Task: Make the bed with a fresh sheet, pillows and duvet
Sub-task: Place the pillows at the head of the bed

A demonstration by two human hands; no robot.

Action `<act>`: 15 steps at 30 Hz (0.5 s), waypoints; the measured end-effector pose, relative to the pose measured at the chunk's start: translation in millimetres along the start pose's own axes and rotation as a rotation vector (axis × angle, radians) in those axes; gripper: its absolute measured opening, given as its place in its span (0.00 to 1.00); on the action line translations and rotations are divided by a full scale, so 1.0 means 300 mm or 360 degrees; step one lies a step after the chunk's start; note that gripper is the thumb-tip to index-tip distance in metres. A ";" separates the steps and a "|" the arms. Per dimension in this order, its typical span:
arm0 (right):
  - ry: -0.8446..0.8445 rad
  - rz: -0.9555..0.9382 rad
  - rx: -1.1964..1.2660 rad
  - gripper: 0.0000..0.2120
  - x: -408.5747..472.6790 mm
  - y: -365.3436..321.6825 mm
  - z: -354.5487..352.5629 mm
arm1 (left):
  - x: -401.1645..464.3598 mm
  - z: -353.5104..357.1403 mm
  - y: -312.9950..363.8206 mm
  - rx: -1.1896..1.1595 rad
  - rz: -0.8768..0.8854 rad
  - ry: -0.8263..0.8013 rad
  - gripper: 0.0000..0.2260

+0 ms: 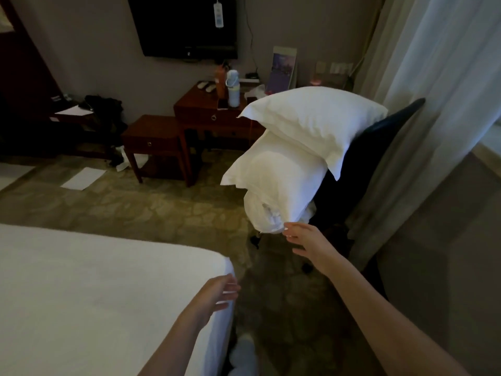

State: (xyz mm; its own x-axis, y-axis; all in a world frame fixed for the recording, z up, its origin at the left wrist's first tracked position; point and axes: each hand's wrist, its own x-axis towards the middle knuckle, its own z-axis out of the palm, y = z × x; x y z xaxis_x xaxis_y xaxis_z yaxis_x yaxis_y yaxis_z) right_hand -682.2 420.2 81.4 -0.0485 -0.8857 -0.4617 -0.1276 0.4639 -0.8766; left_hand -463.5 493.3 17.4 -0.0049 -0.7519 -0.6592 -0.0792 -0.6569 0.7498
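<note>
The bed [81, 289] fills the lower left, covered by a smooth white sheet. Two white pillows are stacked on a dark chair [379, 142] to the right: the upper pillow [317, 120] lies across the lower pillow [276, 175], and a bundle of white linen [268, 215] hangs below them. My right hand [306, 241] is stretched out with straight fingers, its fingertips at the bottom edge of that linen. My left hand [217, 294] hovers open over the bed's corner, holding nothing.
Two wooden side tables [157, 139] stand against the far wall under a wall-mounted TV [184, 25], with bottles [233, 88] on the taller one. White curtains [439, 77] hang at the right. Paper [84, 179] lies on the patterned carpet between bed and tables.
</note>
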 end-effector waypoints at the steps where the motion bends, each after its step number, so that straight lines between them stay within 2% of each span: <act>1: 0.0005 0.0017 0.0012 0.16 0.066 -0.023 0.004 | 0.059 -0.004 0.070 0.0006 0.0010 -0.0005 0.14; 6: 0.0060 0.0105 -0.0047 0.16 0.319 -0.082 -0.005 | 0.322 -0.002 0.472 -0.0012 0.0051 -0.0071 0.13; 10: 0.0105 0.0333 -0.0041 0.05 0.413 -0.055 -0.012 | 0.429 0.033 0.705 0.0029 0.0206 -0.0110 0.11; 15: 0.0086 0.0465 -0.0017 0.11 0.601 -0.103 -0.055 | 0.636 0.100 0.911 0.0084 0.0267 -0.0140 0.12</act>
State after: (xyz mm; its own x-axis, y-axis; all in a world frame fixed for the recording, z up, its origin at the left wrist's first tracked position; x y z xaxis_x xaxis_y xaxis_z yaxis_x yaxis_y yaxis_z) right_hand -703.5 245.9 27.6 -0.1374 -0.7145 -0.6860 -0.1107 0.6993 -0.7062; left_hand -515.9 172.0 94.8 -0.1096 -0.8413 -0.5294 -0.1224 -0.5171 0.8471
